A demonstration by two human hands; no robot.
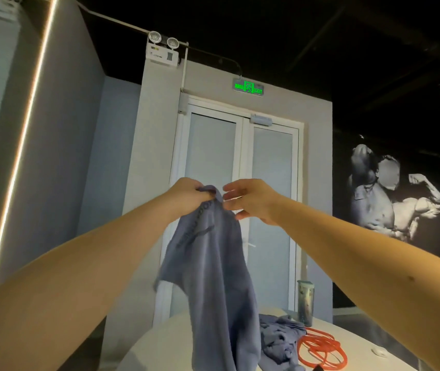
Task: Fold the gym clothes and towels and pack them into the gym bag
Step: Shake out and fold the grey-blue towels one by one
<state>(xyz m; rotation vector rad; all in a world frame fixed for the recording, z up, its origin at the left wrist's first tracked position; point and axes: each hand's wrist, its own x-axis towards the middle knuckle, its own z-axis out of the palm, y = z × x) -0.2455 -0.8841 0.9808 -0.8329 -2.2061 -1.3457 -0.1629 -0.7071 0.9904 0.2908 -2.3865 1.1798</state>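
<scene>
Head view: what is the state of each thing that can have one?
left hand, grips the top of the blue garment
blue garment, hangs unfolded
right hand, open, beside the garment
second blue cloth, crumpled on the table
orange cord, coiled
tumbler, upright, lidded
double door, closed
exit sign, lit

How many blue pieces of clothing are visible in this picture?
2. One blue garment hangs from the left hand, raised before the door. A crumpled blue garment lies on the round table, beside the orange cord. Its pile may hide more.
</scene>
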